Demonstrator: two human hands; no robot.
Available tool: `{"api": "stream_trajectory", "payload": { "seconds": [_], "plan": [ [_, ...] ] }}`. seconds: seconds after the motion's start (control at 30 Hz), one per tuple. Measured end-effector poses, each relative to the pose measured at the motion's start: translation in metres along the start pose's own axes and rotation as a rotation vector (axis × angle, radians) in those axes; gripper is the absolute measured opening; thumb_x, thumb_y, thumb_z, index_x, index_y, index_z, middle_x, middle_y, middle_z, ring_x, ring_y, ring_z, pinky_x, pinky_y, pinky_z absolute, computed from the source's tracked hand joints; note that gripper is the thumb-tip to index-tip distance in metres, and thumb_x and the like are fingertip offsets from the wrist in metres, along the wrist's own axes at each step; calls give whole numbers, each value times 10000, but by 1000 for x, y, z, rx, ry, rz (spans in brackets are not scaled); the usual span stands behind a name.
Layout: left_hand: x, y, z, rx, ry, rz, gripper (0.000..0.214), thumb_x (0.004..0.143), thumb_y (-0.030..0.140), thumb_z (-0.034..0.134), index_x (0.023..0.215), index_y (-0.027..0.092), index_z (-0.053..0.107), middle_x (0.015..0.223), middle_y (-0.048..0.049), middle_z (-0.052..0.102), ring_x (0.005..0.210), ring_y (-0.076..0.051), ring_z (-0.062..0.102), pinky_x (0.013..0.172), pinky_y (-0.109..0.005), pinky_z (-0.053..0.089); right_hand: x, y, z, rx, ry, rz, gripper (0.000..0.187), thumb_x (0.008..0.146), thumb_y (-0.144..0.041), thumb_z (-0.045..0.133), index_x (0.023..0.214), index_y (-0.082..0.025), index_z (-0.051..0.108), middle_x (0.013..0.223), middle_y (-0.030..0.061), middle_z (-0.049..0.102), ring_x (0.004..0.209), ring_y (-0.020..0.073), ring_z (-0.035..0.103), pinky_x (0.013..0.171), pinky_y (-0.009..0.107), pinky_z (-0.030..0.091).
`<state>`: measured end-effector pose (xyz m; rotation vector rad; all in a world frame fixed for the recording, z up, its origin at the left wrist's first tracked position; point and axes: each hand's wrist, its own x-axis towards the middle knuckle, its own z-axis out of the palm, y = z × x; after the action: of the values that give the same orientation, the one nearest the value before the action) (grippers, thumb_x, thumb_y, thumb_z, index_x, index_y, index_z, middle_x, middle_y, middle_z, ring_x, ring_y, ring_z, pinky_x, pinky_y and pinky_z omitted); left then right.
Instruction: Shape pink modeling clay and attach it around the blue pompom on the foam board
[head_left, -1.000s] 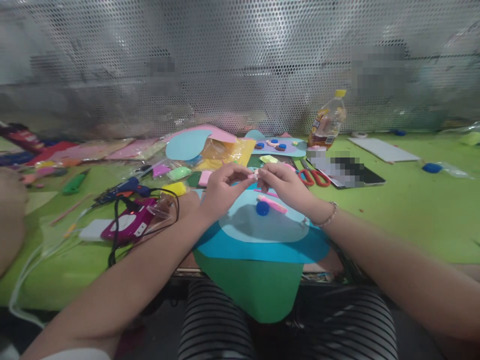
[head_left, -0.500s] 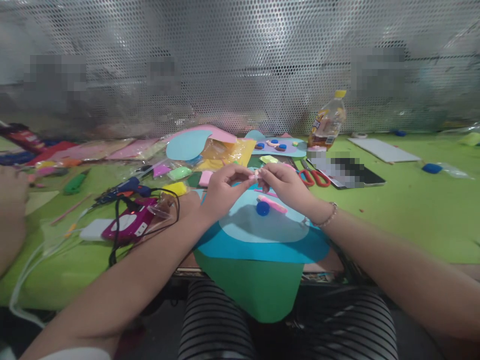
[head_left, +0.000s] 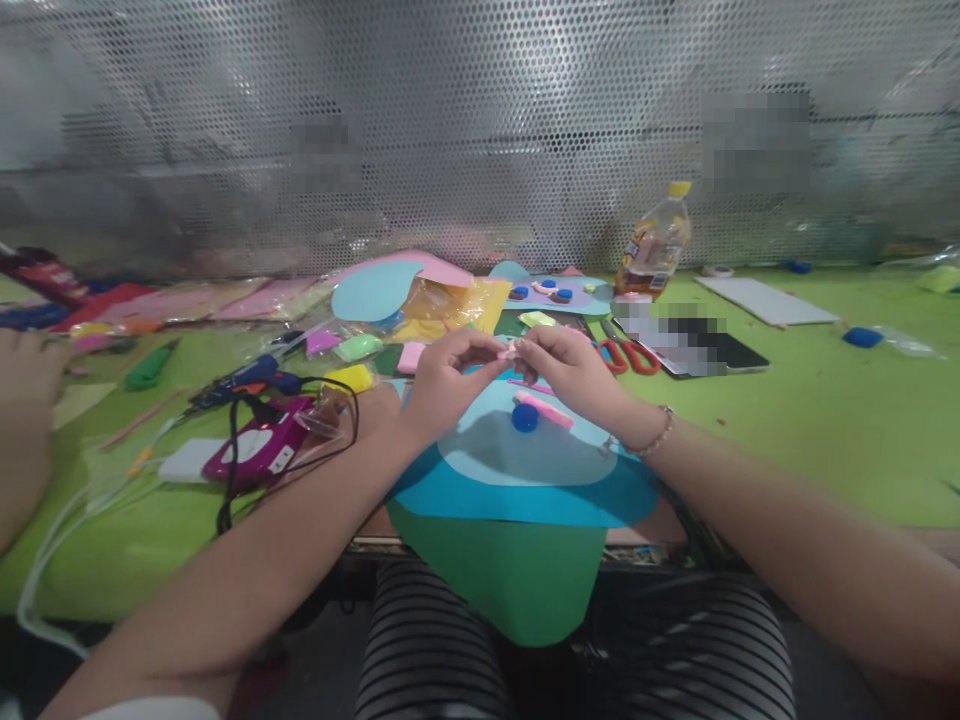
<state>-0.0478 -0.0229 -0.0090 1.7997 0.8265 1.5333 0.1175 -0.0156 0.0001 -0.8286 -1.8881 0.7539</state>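
Both forearms extend forward over the bench (head_left: 810,440), the hands turned inward and meeting at the fingertips. Left hand (head_left: 448,378) and right hand (head_left: 574,372) each show a thumb-and-finger pinch grip, nearly closed on a small pale-pink piece (head_left: 510,353). The piece sits between the fingertips, partly hidden. Nearer the body, a blue ball (head_left: 525,417) and pink strip (head_left: 555,412) lie on a light-blue sheet (head_left: 487,455). Red-handled scissors (head_left: 643,357) lie near the right hand; a purple power strip (head_left: 251,452) lies beside the left forearm.
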Motion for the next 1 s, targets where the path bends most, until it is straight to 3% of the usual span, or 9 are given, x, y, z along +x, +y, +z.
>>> {"api": "stream_trajectory", "payload": {
  "seconds": [0.2,0.33,0.47,1.0],
  "plan": [
    [0,-1,-1,-16,4,-25,167,691,301,715,765,176,633,775,-18,657,741,-131,627,734,-294,533,0,2,-4,-22,-11,-54,343,924,-428,386,779,-169,559,678,15,561,636,113,545,595,260,473],
    [1,-2,-1,-17,10,-24,181,680,308,724,770,174,640,784,-27,669,743,-137,633,737,-301,532,-1,5,-8,-175,29,-223,152,855,-323,542,931,-194,568,849,39,589,786,143,570,650,278,508],
    [2,-3,-2,-9,4,-12,158,692,296,715,758,176,637,782,-25,673,732,-132,632,730,-299,530,0,8,-9,-279,53,-374,63,822,-204,563,884,-200,562,858,40,592,790,140,562,642,276,510],
    [2,-6,-3,21,-46,33,134,708,262,702,776,165,639,773,-15,659,727,-119,629,711,-282,536,-2,1,-17,-601,6,-582,64,832,-126,509,858,-176,538,768,29,564,709,135,543,620,255,455]
  ]
}}
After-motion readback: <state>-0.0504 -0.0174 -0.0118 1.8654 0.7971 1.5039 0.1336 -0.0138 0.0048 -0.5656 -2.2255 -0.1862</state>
